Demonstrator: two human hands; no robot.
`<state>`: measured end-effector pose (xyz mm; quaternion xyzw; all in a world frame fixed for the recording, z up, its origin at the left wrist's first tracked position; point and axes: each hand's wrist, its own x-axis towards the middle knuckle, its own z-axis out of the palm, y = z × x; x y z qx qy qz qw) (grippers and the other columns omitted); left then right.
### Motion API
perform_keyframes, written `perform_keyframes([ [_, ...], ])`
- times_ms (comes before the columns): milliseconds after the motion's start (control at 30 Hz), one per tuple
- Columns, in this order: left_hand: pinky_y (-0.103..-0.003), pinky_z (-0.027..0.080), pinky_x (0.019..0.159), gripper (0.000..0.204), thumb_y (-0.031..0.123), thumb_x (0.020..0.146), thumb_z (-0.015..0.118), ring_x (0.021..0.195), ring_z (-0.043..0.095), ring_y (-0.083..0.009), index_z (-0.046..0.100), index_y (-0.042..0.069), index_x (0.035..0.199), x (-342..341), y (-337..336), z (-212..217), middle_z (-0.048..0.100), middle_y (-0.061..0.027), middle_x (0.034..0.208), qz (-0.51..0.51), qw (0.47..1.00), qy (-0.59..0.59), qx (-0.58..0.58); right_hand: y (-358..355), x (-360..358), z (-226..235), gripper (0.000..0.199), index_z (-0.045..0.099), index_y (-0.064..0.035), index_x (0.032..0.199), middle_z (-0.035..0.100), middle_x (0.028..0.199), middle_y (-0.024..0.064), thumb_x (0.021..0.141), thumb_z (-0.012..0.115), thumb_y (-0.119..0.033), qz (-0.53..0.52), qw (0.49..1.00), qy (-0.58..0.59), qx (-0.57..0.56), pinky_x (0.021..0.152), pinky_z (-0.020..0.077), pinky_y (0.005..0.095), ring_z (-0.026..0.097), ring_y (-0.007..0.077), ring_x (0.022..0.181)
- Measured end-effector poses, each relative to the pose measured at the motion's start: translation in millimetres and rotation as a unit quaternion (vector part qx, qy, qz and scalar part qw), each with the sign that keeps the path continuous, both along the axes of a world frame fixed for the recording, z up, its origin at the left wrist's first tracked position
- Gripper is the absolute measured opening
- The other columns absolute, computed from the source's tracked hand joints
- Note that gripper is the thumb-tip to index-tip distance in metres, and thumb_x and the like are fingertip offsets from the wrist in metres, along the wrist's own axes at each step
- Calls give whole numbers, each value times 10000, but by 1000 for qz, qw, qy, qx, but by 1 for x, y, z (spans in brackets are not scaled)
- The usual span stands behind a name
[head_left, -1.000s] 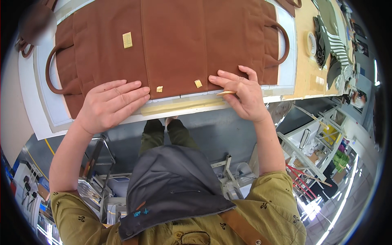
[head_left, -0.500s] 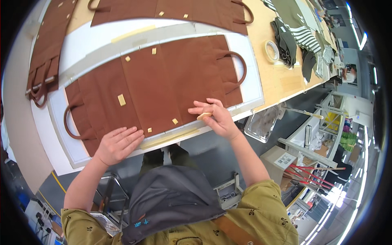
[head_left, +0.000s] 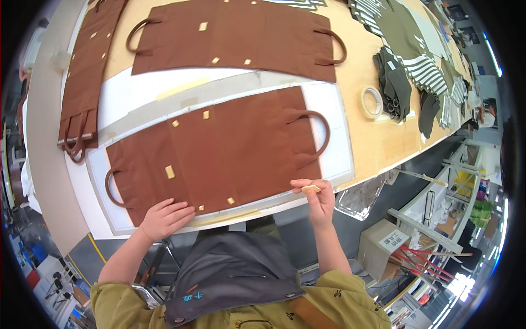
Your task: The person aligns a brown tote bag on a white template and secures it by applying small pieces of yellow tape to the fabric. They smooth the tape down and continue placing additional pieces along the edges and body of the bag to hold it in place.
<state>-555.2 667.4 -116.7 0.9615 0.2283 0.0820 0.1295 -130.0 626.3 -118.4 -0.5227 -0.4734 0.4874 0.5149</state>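
Lifted since half a second ago: right hand (head_left: 318,200), off the brown fabric panel (head_left: 219,156) and now past the near edge of the worktop (head_left: 378,145), thumb and fingertips pinching a small tan piece of tape (head_left: 310,188). Left hand (head_left: 164,218) shifted little, fingers spread and pressed flat on the panel's near-left corner. Panel lying flat on a white board (head_left: 137,96) at the near edge, loop handles at both ends, small tan tabs (head_left: 170,171) dotted over it. Second brown panel (head_left: 235,35) farther back. Roll of tape (head_left: 372,102) toward the right edge, beside dark green and striped garments (head_left: 402,82). No containers discernible on the worktop.
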Motion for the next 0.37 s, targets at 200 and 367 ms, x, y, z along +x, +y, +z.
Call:
perform_keyframes([
  [200, -395, 400, 1082, 328, 226, 845, 722, 1162, 635, -180, 724, 207, 1173, 67, 22, 37, 702, 38, 1207, 90, 996, -18, 18, 31, 60, 6, 119, 498, -16, 1085, 702, 1106, 229, 1045, 526, -124, 10, 999, -25, -27, 860, 548, 337, 679, 201, 907],
  [367, -414, 395, 1108, 418, 224, 813, 767, 1169, 627, -213, 694, 199, 1224, 189, 114, 68, 692, 32, 1215, 86, 996, -25, 21, 33, 105, -11, 158, 511, -12, 1138, 706, 1092, 228, 1036, 545, -127, -4, 996, -54, -70, 918, 548, 352, 701, 240, 984],
])
